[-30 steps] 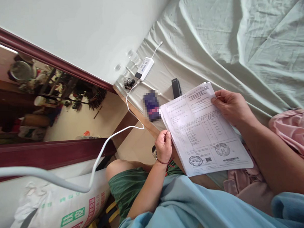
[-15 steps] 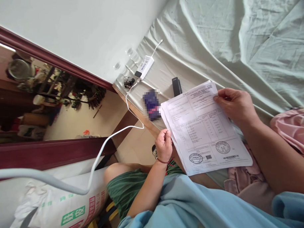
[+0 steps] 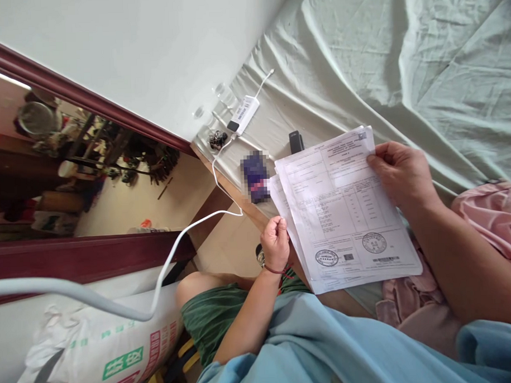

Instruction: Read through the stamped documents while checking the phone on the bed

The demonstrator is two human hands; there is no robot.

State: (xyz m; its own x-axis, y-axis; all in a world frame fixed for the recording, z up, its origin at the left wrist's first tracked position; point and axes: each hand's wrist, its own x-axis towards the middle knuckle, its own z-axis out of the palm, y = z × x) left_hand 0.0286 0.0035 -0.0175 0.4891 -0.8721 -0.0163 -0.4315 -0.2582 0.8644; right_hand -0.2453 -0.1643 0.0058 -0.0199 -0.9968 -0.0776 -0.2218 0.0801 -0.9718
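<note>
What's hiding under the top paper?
Under the top paper another sheet peeks out at its left edge, pinched by the left hand. A black device shows at the upper edge. The rest underneath is covered.

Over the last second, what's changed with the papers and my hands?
The right hand has slid the top sheet up and away, so it fans apart from the sheet beneath and covers more of the black device. The left hand stays pinched on the lower sheet's edge. The white charger, its cable and the bedsheet are unchanged.
</note>
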